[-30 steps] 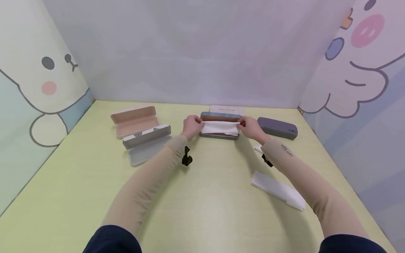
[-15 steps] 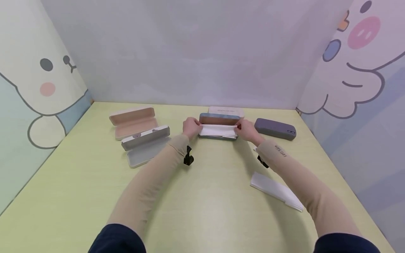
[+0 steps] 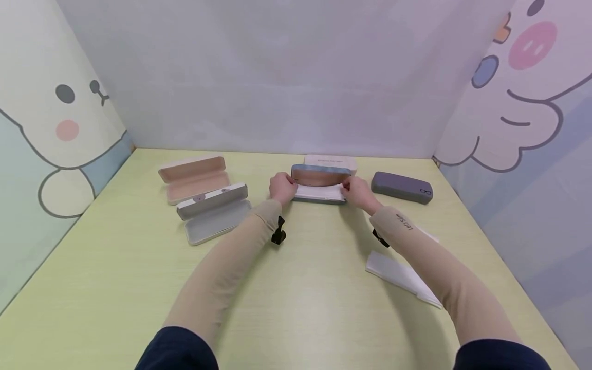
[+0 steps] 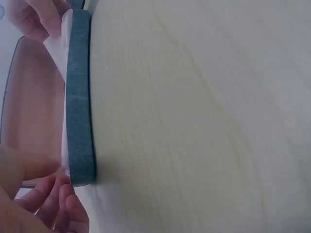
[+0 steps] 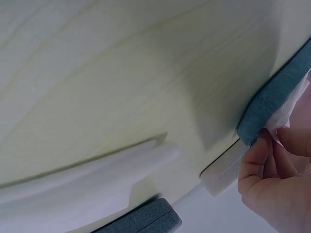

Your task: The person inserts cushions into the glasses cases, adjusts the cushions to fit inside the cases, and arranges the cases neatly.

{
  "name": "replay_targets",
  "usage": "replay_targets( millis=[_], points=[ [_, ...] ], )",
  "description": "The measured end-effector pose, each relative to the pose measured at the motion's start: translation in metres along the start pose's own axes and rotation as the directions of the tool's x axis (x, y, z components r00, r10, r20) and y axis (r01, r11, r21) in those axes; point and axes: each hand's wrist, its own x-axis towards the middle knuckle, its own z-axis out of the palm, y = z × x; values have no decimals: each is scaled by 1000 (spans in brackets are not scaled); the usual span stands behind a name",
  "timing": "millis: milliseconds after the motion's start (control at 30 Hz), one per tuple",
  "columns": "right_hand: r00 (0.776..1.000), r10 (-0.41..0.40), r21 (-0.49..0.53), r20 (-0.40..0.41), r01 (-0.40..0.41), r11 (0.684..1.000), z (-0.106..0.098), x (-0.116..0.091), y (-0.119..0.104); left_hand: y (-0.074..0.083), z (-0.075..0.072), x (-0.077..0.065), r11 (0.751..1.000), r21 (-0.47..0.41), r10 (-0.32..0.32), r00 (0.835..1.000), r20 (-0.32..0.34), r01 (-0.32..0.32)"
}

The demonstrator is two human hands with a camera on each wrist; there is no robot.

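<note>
In the head view, a blue glasses case [image 3: 319, 201] stands with its lid up at the far middle of the table, its pinkish-brown lining showing. A folded white cloth [image 3: 320, 192] lies along its lower half. My left hand [image 3: 283, 188] is at the left end, thumb and fingertips pinching the cloth by the rim. At the opposite end my right hand [image 3: 359, 194] pinches a cloth corner; the right wrist view shows this corner [image 5: 286, 109] between thumb and fingers. In the left wrist view the cloth rises towards the right hand. The case's floor is hidden under the cloth.
Two open glasses cases, one pink [image 3: 199, 180] and one grey [image 3: 216, 221], stand at the left. A closed dark glasses case [image 3: 402, 187] lies right, a pale box [image 3: 330, 160] behind. Another folded white cloth [image 3: 400, 277] lies under the right forearm, one more partly hidden.
Both hands have lowered the white cloth from above the case down into its lower half. The right hand has drawn slightly leftward, and more of the lid's lining shows.
</note>
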Motion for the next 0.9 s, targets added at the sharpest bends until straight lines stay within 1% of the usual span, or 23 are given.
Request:
replay_targets(
  millis=[167, 300, 400, 533, 667, 800, 867, 900],
  points=[
    [1000, -3, 32, 8, 3, 999, -4, 0, 0, 1, -5, 0, 1000, 0, -9, 1000, -4, 9],
    [1000, 12, 43, 18, -13, 999, -10, 0, 2, 0, -10, -1, 999, -44, -28, 1000, 9, 28],
    [999, 29, 57, 39, -31, 998, -14, -1, 4, 0, -14, -2, 996, -86, -34, 999, 41, 38],
    [996, 57, 95, 67, -63, 993, -18, -4, 5, 4, -19, -5, 989, -139, -26, 995, 101, 40],
    [994, 76, 128, 83, -87, 988, -22, -7, 1, 9, -21, -6, 977, -198, -47, 989, 141, 74],
    [979, 120, 171, 163, -148, 974, -25, -7, -6, 13, -19, -5, 968, -223, -84, 984, 154, 118],
    [967, 153, 202, 205, -195, 960, -24, -7, -9, 13, -17, -4, 964, -230, -97, 983, 154, 131],
    [959, 176, 226, 224, -226, 947, -23, -6, -11, 13, -16, -4, 962, -236, -103, 982, 157, 139]
  ],
)
